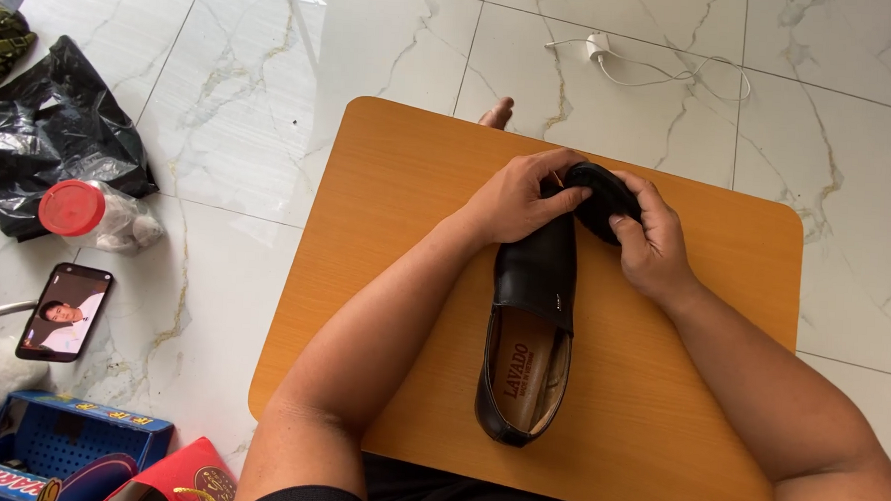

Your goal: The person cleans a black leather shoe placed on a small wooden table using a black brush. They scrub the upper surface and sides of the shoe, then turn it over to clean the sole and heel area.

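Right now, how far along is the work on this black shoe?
Done: the black shoe lies on the wooden board, heel toward the person. In hand: the left hand and right hand press a dark round thing onto its toe. Left: no finished shine can be judged; the plastic jar sits untouched on the floor.

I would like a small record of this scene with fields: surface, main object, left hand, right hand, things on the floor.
surface: orange wooden board, lying over a white marble floor
main object: black slip-on shoe, sole down, toe pointing away from the person
left hand: left hand on the toe area of the shoe
right hand: right hand gripping a dark round object at the toe; what it is cannot be told
things on the floor: black plastic bag, jar with red lid, phone, white charger with cable, blue box
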